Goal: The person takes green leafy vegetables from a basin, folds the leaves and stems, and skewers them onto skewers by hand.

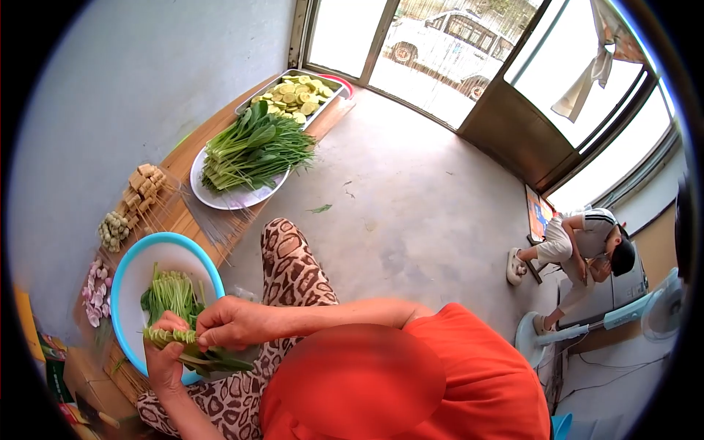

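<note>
Where the blue-rimmed white plastic basin (126, 290) sits at the lower left of the frame, two bare hands meet over its near edge, close to the wearer's leopard-print trousers (288, 265). A small bunch of leafy green stems (170, 336) is held there, its pale cut ends lined up in a short row between the hands. The bunch's long axis slants from those ends down and rightward, its dark leaves hanging toward the lap. The left hand (165, 367) comes up from below, thumb and fingers wrapped around the stems. The right hand (233, 321) reaches in from the right, just beside the row's right-hand end, its thumb and fingertips pinched narrow against the stems — whether they grip a stem or something thinner is too small to tell. Both hands touch the bunch, so neither is clearly nearer. Loose cut green stems (176, 293) lie in the basin, just above the hands in the frame. Beyond it, on the long wooden table (176, 165), thin pale skewers (213, 224) lie beside a white oval plate (242, 198) heaped with long leafy greens (253, 150) — and past that, toward the top, stands a metal tray of sliced yellow-green rounds (297, 95).
</note>
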A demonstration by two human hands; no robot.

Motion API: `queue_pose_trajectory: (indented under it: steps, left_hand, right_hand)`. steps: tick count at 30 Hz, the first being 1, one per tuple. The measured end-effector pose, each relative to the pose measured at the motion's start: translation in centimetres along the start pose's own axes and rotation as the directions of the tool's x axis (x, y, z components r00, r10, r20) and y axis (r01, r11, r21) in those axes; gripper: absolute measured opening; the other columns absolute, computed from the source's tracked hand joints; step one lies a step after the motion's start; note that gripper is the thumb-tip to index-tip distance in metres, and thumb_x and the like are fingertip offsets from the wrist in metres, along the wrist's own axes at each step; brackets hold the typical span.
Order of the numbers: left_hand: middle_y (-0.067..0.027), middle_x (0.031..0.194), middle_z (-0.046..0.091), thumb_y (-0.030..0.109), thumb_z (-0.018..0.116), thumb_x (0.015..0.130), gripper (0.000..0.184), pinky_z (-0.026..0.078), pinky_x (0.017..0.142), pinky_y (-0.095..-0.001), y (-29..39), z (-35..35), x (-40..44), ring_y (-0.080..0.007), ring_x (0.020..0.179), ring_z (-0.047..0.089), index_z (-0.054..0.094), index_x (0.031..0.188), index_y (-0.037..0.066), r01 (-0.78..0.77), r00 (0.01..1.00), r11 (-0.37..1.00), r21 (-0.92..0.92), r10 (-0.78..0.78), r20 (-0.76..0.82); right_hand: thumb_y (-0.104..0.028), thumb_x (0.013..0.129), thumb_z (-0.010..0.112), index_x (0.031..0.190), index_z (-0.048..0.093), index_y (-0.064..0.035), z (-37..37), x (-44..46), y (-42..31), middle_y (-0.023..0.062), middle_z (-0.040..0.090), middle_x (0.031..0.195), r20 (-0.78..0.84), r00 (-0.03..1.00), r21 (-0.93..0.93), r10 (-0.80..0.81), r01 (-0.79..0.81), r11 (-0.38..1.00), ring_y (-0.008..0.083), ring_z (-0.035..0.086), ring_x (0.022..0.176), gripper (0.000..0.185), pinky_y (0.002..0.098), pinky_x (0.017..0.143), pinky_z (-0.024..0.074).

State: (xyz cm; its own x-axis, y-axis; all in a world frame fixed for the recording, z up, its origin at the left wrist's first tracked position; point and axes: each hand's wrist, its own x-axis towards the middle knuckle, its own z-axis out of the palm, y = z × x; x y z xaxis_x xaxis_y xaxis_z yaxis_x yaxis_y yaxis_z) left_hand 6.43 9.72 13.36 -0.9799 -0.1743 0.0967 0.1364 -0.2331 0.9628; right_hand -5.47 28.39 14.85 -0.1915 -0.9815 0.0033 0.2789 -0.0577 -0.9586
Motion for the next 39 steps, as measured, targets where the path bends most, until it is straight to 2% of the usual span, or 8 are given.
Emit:
queue_pose_trajectory:
  steps: [6,11,17,19,23,30,36,39]
  left_hand:
    - [-0.0088,0.096,0.056,0.043,0.068,0.085,0.051,0.044,0.085,-0.0323,-0.3,-0.2,-0.8,-0.0196,0.092,0.055,0.053,0.107,0.0,-0.121,0.935,0.973,-0.199,0.044,-0.352]
    - [-0.0087,0.099,0.056,0.034,0.056,0.094,0.035,0.045,0.086,-0.0338,-1.1,-2.2,-1.2,-0.0209,0.091,0.057,0.056,0.107,0.001,-0.11,0.97,0.98,-0.166,0.07,-0.234]
    - [-0.0037,0.095,0.059,0.019,0.057,0.095,0.018,0.047,0.08,-0.0282,-2.2,-2.8,-1.5,-0.0144,0.086,0.058,0.057,0.103,0.003,-0.136,0.899,0.981,-0.142,0.062,-0.434]
    - [-0.0015,0.093,0.06,0.016,0.057,0.095,0.014,0.047,0.078,-0.0258,-2.3,-3.1,-1.6,-0.0116,0.086,0.058,0.056,0.101,0.004,-0.147,0.875,0.983,-0.108,0.078,-0.477]
    - [-0.001,0.093,0.059,0.017,0.057,0.095,0.012,0.046,0.079,-0.0253,-2.2,-2.6,-1.3,-0.0107,0.086,0.057,0.055,0.099,0.005,-0.144,0.852,0.987,-0.078,0.083,-0.516]
    - [0.0023,0.086,0.056,0.012,0.06,0.092,0.007,0.042,0.073,-0.0217,-0.6,-1.5,-0.6,-0.0067,0.079,0.051,0.057,0.091,0.006,-0.241,0.761,0.97,0.034,0.211,-0.613]
    - [-0.0007,0.086,0.063,0.01,0.063,0.089,0.007,0.047,0.072,-0.0215,0.3,-0.9,-0.4,-0.0072,0.076,0.058,0.061,0.091,0.003,-0.266,0.779,0.963,-0.054,0.181,-0.601]
    - [-0.0015,0.086,0.064,0.011,0.064,0.089,0.009,0.049,0.071,-0.0219,0.6,-0.7,-0.6,-0.0077,0.075,0.059,0.061,0.091,0.003,-0.275,0.771,0.959,-0.071,0.176,-0.612]
  right_hand:
    - [-0.016,0.093,0.057,0.088,0.061,-0.0021,-0.5,0.2,0.2,-0.0031,0.048,0.06,-0.018,1.0,0.057,-0.004,0.005,0.998,0.0052,0.041,0.049,0.015,0.0219,0.044,0.0323]
    - [-0.016,0.093,0.056,0.088,0.061,-0.0018,-0.2,0.2,0.8,-0.0025,0.049,0.059,-0.005,1.0,0.054,0.006,-0.006,0.999,0.0051,0.043,0.049,0.016,0.0217,0.044,0.0327]
    - [-0.014,0.087,0.061,0.085,0.056,-0.0001,-1.0,0.3,1.5,0.0052,0.054,0.06,-0.121,0.99,-0.273,-0.069,0.034,0.962,0.0158,0.053,0.05,0.015,0.0318,0.047,0.0408]
    - [-0.02,0.085,0.065,0.096,0.053,-0.0031,-1.4,0.4,1.6,0.0099,0.057,0.063,-0.149,0.941,-0.692,-0.304,0.12,0.712,0.026,0.058,0.057,0.023,0.0374,0.053,0.0449]
    - [-0.021,0.08,0.069,0.099,0.051,-0.005,-0.6,0.9,0.3,0.0137,0.058,0.068,-0.143,0.941,-0.711,-0.308,0.118,0.693,0.0337,0.06,0.065,0.031,0.041,0.057,0.046]
    - [-0.02,0.075,0.072,0.09,0.057,-0.0046,0.1,2.9,-0.8,0.0132,0.06,0.079,-0.037,0.786,-0.9,-0.617,0.242,0.362,0.033,0.061,0.067,0.026,0.0409,0.058,0.0481]
    - [-0.013,0.079,0.073,0.091,0.061,0.0015,0.6,3.4,-1.4,0.0103,0.059,0.075,-0.114,0.879,-0.852,-0.462,0.153,0.501,0.0173,0.056,0.059,0.023,0.0302,0.055,0.0462]
    - [-0.019,0.077,0.072,0.088,0.06,-0.0029,0.7,3.3,-1.6,0.0111,0.061,0.076,-0.136,0.9,-0.834,-0.415,0.123,0.538,0.0269,0.062,0.062,0.022,0.0358,0.056,0.0487]
